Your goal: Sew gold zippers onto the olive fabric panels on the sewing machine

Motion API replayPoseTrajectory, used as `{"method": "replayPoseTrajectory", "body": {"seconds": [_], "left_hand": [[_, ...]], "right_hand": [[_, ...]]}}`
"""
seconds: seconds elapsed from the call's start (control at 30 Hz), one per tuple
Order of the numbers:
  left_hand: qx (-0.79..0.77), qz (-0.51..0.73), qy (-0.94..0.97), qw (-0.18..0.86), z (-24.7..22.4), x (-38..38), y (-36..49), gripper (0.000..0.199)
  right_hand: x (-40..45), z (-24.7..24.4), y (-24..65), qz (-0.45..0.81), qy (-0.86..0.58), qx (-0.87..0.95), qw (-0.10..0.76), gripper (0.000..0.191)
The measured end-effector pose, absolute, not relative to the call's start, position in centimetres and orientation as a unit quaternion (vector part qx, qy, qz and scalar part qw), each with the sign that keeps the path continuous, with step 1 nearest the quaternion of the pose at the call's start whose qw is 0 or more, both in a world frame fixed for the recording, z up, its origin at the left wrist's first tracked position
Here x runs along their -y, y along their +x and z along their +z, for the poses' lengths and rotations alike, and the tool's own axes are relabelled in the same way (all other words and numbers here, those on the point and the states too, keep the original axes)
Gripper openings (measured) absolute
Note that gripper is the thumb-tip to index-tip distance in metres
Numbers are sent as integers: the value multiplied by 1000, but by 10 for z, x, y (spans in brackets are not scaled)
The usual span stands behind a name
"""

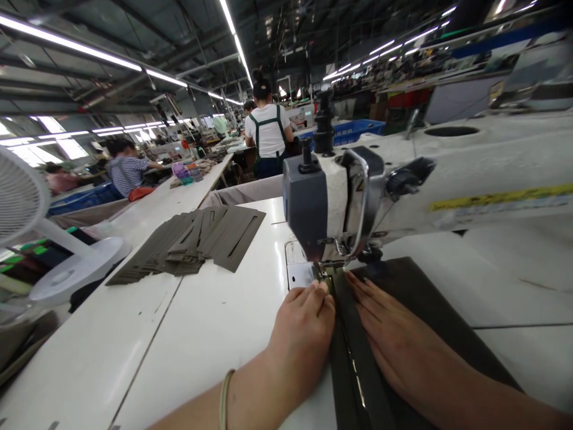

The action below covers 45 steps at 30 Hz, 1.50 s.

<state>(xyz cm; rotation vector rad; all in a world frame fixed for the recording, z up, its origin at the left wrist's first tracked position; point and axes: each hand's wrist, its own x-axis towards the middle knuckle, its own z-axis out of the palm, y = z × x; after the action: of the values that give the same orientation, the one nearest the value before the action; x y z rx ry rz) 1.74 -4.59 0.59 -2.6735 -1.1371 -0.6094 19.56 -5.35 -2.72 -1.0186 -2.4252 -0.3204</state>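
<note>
Left hand (301, 334) curled, fingertips pressed on dark olive fabric strip (353, 334) | right hand (398, 340) laid flat, open, on it | glossy white sewing machine (340, 203) just beyond | flat cut pieces (197, 242) stacked far left

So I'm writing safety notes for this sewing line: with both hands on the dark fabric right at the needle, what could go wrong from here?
1. The left hand has its fingertips right beside the sewing machine's needle area; a slip could get a finger stitched.
2. The right hand lies flat on the dark fabric; uneven pressure between the hands might skew the seam.
3. The pile of cut pieces lies loose near the fan and may shift.
</note>
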Motion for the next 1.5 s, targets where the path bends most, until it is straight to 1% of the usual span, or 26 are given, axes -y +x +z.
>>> {"method": "replayPoseTrajectory", "body": {"seconds": [0.23, 0.43, 0.67, 0.9, 1.27, 1.4, 1.5], "left_hand": [[374, -209, -899, 93, 5, 45, 17, 22], [373, -217, -897, 94, 4, 46, 18, 23], [375, -209, -898, 95, 4, 47, 19, 21], [385, -199, -897, 86, 8, 45, 20, 17], [392, -156, -905, 58, 13, 39, 19, 14], [424, -142, -894, 35, 12, 33, 19, 16], [436, -144, -888, 38, 9, 28, 16, 15]], "right_hand": [[54, -25, 196, -103, -374, 890, 238, 57], [54, -21, 197, -107, -372, 891, 236, 50], [54, -19, 195, -106, -376, 889, 241, 53], [53, -17, 195, -95, -376, 890, 240, 44], [50, -24, 192, -114, -378, 885, 247, 43], [37, -27, 193, -95, -373, 888, 253, 42], [32, -21, 196, -62, -363, 887, 278, 44]]}}
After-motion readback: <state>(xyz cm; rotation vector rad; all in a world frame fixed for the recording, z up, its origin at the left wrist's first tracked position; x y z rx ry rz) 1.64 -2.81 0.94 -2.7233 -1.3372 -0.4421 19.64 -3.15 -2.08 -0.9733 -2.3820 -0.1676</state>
